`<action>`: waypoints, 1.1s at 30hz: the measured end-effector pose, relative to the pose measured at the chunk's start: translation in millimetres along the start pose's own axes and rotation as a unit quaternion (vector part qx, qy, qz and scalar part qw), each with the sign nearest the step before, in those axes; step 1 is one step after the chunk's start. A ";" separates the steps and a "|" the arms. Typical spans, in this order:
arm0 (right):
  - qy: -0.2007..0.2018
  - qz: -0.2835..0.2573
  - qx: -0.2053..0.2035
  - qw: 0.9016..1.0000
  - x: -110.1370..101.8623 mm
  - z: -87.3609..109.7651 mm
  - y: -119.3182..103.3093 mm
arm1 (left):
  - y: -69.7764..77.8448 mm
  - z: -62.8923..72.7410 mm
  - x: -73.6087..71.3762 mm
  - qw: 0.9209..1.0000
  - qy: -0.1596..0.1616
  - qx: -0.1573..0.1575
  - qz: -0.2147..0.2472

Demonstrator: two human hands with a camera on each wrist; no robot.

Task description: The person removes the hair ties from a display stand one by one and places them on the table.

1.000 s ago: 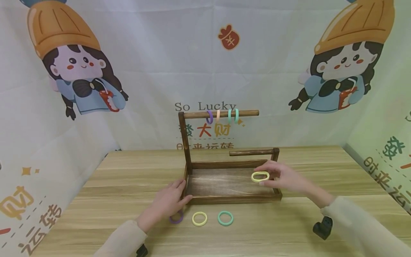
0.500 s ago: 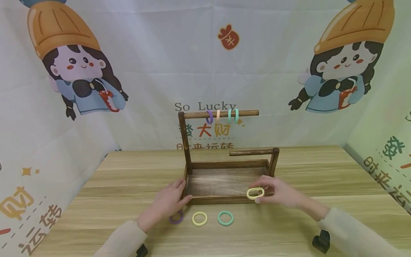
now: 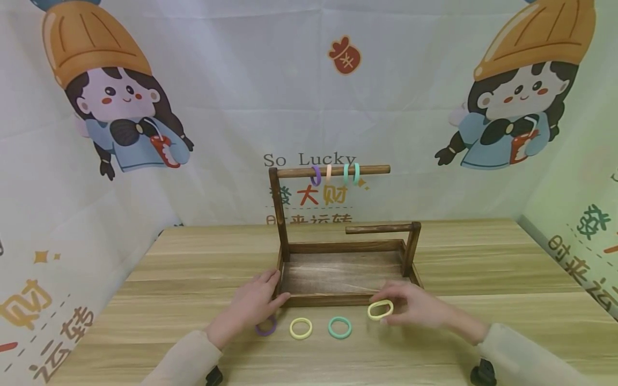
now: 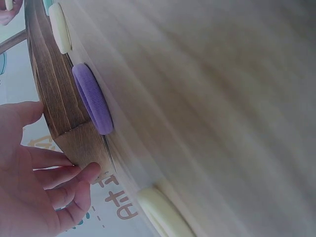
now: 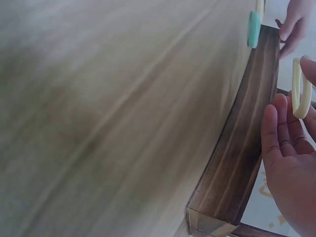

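Observation:
My right hand (image 3: 410, 305) pinches a pale yellow hair tie (image 3: 380, 310) between thumb and fingers. It hangs just in front of the front right part of a dark wooden stand with a tray base (image 3: 333, 300). At the stand's front left corner, my left hand (image 3: 253, 300) rests against the wall, its fingers fairly straight and its thumb over the front. On the table lie a purple hair tie (image 3: 266, 325), partly hidden by the left hand, another yellow hair tie (image 3: 301, 328) and a green hair tie (image 3: 340, 327). The left wrist view shows one more pale yellow hair tie (image 4: 165, 212).
The stand's tall upper bar (image 3: 294, 173) carries several hair ties: purple (image 3: 316, 176), peach (image 3: 329, 172) and green (image 3: 346, 174). A lower bar (image 3: 376, 229) on the right points left, with no hair ties on it. A printed cloth (image 3: 232, 107) hangs behind the table.
My right hand has come down and toward me with the yellow hair tie, from over the tray to in front of its front wall. The left hand and the stand have stayed put.

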State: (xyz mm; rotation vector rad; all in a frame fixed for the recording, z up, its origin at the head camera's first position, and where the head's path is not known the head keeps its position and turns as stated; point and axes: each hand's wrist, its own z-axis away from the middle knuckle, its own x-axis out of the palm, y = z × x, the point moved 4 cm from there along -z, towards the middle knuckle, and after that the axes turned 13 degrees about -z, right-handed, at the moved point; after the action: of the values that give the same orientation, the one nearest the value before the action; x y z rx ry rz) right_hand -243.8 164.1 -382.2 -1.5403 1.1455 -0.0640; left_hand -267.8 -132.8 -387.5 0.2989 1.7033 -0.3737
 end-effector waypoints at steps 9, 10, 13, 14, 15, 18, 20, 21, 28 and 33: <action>-0.024 -0.011 0.015 1.000 10.9 2.1 9.5 | 0.1 0.2 0.8 1.000 0.001 0.001 0.002; -0.030 -0.012 0.022 0.999 12.1 2.1 9.9 | 0.0 0.2 1.0 1.000 0.000 0.001 0.001; -0.042 -0.009 0.045 0.998 15.1 2.1 11.7 | -0.1 0.2 1.3 1.000 0.001 0.001 0.000; -0.045 -0.008 0.052 0.998 16.0 2.1 12.2 | -0.2 0.2 1.3 1.000 0.002 0.002 0.001; -0.046 -0.006 0.057 0.997 16.7 2.1 12.9 | -0.2 0.3 1.3 1.000 0.002 0.002 0.001; -0.046 0.003 0.062 0.997 17.8 1.9 14.0 | 0.0 0.5 0.6 1.000 0.003 0.002 0.007; -0.044 0.004 0.062 0.997 17.9 1.8 14.1 | 0.2 0.7 0.3 1.000 0.003 0.003 0.009; -0.042 0.005 0.059 0.997 17.6 1.7 13.7 | 0.2 0.8 0.1 1.000 0.002 0.003 0.008; -0.004 0.012 0.043 0.999 3.3 -2.3 9.6 | 1.0 0.6 -0.5 1.000 0.000 0.006 0.005; 0.037 -0.008 0.042 0.998 -22.3 -14.8 0.0 | 2.4 1.3 -3.1 1.000 0.000 0.007 0.012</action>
State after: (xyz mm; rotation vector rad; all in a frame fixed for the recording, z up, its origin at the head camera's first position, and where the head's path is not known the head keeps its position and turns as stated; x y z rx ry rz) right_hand -264.3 168.4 -365.4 -1.4832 1.1746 -0.1796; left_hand -265.2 -131.1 -384.8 0.3293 1.6957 -0.3691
